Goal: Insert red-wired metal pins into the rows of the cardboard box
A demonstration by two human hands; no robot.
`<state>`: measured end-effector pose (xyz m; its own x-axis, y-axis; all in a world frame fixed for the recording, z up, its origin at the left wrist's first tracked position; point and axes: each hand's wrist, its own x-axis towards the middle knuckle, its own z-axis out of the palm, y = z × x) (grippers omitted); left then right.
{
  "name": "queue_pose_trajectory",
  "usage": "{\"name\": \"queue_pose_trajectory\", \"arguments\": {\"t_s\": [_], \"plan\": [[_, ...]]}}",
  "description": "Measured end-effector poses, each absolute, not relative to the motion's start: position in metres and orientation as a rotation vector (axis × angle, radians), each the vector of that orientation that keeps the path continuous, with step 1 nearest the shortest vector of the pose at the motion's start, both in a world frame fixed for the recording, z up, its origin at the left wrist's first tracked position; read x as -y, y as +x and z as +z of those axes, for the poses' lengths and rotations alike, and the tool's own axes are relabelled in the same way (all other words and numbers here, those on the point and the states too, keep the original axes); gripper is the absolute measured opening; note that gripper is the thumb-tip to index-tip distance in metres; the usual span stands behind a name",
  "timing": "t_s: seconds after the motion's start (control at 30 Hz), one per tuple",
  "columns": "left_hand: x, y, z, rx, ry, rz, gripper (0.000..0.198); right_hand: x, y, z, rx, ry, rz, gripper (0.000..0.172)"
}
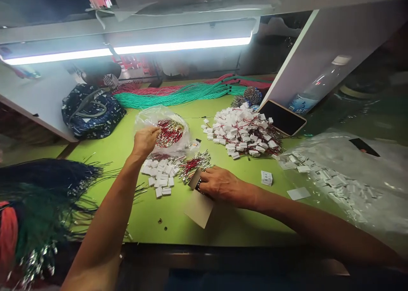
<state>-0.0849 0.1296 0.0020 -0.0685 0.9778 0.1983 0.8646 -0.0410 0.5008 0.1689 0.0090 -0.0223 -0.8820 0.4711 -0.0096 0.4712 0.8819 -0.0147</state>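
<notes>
Under tube lights (pixel 185 45), green tabletop (pixel 246 171).

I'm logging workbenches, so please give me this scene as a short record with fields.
Left hand: at the left side of an open clear bag; grip unclear
In that bag: red wires
Right hand: at a brown card; grip partly hidden
Between the hands: small pile of white blocks, loose red leads
Right side: heap of wired white blocks, phone, bottle
Back: green wires
Light: lit tube
</notes>
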Motion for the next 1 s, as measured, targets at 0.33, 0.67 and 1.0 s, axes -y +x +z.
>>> {"name": "queue_pose_trajectory", "arguments": {"t_s": [0.33, 0.67, 1.0], "plan": [[-0.054, -0.07, 0.013, -1.369, 1.106, 1.42, 0.034, -0.011, 0.17, -0.034, -3.164, 0.678, 0.042, 0.018], [-0.002, -0.063, 0.004, -1.25, 0.824, 1.415, 0.027, -0.01, 0.171, -0.029, -3.233, 0.57, 0.054, 0.024], [0.017, -0.051, -0.004, -1.223, 0.82, 1.465, 0.018, -0.012, 0.171, -0.042, -3.361, 0.558, 0.072, 0.025]]}}
